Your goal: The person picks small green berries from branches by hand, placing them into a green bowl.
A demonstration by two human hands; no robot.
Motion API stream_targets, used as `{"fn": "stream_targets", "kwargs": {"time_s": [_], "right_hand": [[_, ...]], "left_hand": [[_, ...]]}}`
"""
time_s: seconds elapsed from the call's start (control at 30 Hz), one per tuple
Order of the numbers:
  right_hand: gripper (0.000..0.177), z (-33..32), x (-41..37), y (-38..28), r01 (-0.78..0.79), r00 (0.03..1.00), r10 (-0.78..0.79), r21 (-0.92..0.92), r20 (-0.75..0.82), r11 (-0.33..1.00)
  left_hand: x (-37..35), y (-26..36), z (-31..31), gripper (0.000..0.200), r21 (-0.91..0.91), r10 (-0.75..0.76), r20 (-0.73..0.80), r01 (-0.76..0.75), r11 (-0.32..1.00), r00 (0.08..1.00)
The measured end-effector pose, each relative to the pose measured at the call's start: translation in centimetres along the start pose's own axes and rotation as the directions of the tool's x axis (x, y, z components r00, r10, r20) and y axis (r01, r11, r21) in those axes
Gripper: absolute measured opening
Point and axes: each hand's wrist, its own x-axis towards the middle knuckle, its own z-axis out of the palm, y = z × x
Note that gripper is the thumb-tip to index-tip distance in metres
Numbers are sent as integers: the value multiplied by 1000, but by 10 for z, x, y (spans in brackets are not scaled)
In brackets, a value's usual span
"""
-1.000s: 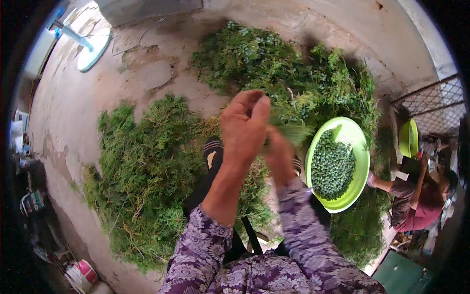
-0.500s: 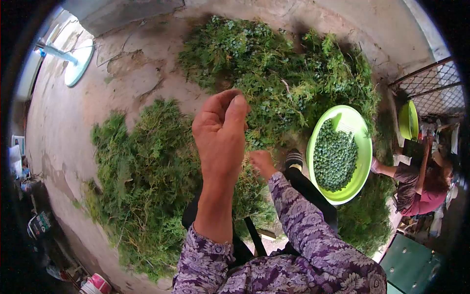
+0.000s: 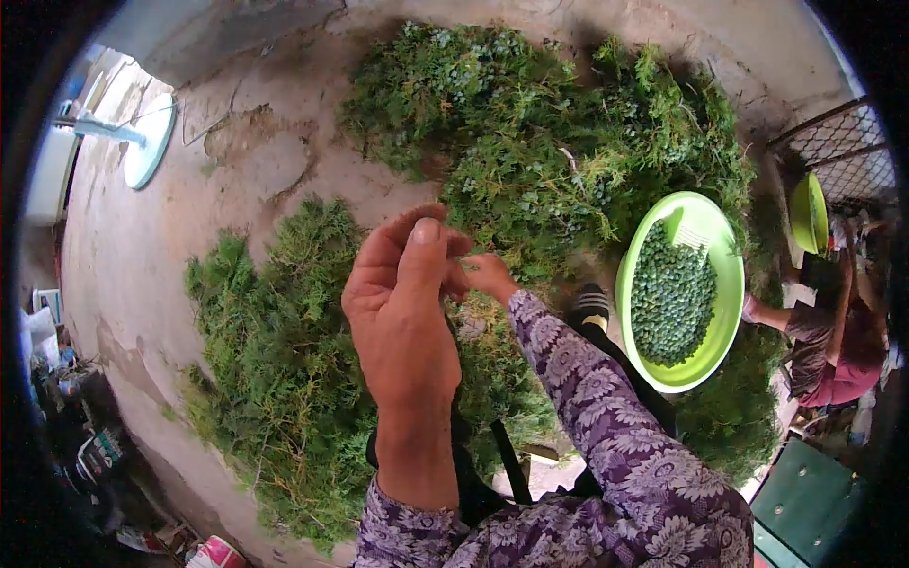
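1. Work point. The left hand (image 3: 402, 312) is raised close to the camera with its back toward the lens. Its 4 fingers are pressed together and curled in, and the thumb tip rests against the forefinger. The right hand (image 3: 488, 275) meets it at the fingertips, with its fingers bunched. The left hand hides the contact point, so what the 2 hands pinch cannot be told. Holding both hands high and centred likely keeps the fine work in clear sight.

2. Material. The near pile of sprigs (image 3: 275, 350) lies on the concrete floor (image 3: 275, 161) directly below and to the left of the left hand. The far pile of sprigs (image 3: 559, 142) lies ahead, beyond both hands, and pale berries show among its foliage. The 2 piles are separate, which suggests that sorted and unsorted stock are kept apart.

3. Container. The green basin (image 3: 724, 246) sits on the right, just beside a foot in a striped sock (image 3: 592, 305). It holds a layer of green berries (image 3: 672, 303). It appears to be placed within easy reach of the right hand.

4. Surroundings. At the right edge another person (image 3: 843, 350) sits near a second green basin (image 3: 810, 213) and a wire mesh panel (image 3: 852, 151). A pale round stand base (image 3: 151, 142) lies on the floor at upper left.
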Motion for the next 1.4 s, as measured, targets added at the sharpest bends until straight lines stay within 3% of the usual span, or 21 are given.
{"fn": "stream_targets", "kwargs": {"time_s": [0.03,0.1,0.13,0.2,0.33,0.4,0.57,0.63,0.67,0.73,0.77,0.83,0.87,0.93,1.03,1.17,1.23,1.27,1.3,1.37,1.4], "right_hand": [[50,6,5,-2,2,1000,-2,10,-3,1000],[51,21,19,-1,-354,935,338,346,106,869],[51,37,30,10,-351,936,336,355,106,867],[43,61,42,28,-420,883,423,742,203,523],[32,38,34,19,-431,885,362,808,293,402],[24,11,1,-7,-195,957,217,981,191,-4],[26,-52,-51,-55,23,963,265,997,-40,68],[18,-86,-61,-69,54,969,176,845,-173,532],[18,-102,-68,-81,70,967,169,837,-191,543],[18,-139,-91,-119,188,913,24,471,-407,862],[18,-156,-106,-136,200,906,14,455,-424,868],[16,-178,-142,-167,475,763,-437,-45,-476,879],[16,-182,-159,-179,478,756,-447,-62,-478,876],[14,-180,-191,-192,513,599,-641,-385,-479,767],[22,-170,-221,-188,511,677,-655,-426,-336,747],[21,-167,-228,-174,549,679,-629,-307,-379,778],[19,-177,-228,-159,519,827,-457,133,-328,844],[13,-187,-228,-152,390,898,-283,315,-336,865],[13,-198,-224,-145,386,899,-275,319,-340,866],[12,-215,-217,-132,282,918,86,790,-387,545],[12,-220,-216,-129,282,916,95,792,-390,541]], "left_hand": [[-1,1,0,16,-17,-4,-17,4,1000,1000],[-1,2,-6,15,-9,-19,-9,19,1000,1000],[0,2,-8,15,-11,-39,-6,39,999,999],[0,4,-5,16,-11,-31,-26,31,999,999],[1,5,-5,17,-68,-32,-31,30,997,999],[1,6,-8,17,-54,-26,-38,24,998,999],[2,3,-9,17,-48,-31,-35,29,998,999],[4,-4,-9,20,-3,-5,-6,5,1000,1000],[4,-6,-7,20,-17,5,6,-5,1000,1000],[4,-11,-2,28,-57,-24,-79,19,998,997],[5,-16,1,28,-73,-15,-65,10,997,998],[4,-24,4,36,-27,-75,-28,75,997,997],[-2,-20,13,36,-4,-86,-3,86,996,996],[-10,-20,21,34,5,-104,29,104,995,994],[-14,-30,28,23,-5,-160,0,160,987,987],[-19,-30,28,12,55,-188,90,183,982,978],[-18,-32,28,11,108,-210,106,199,974,972],[-19,-31,30,11,113,-183,133,168,979,974],[-19,-30,34,10,113,-154,161,137,984,975],[-21,-30,40,10,167,-190,183,160,973,964],[-23,-31,42,10,218,-222,198,178,960,955]]}}
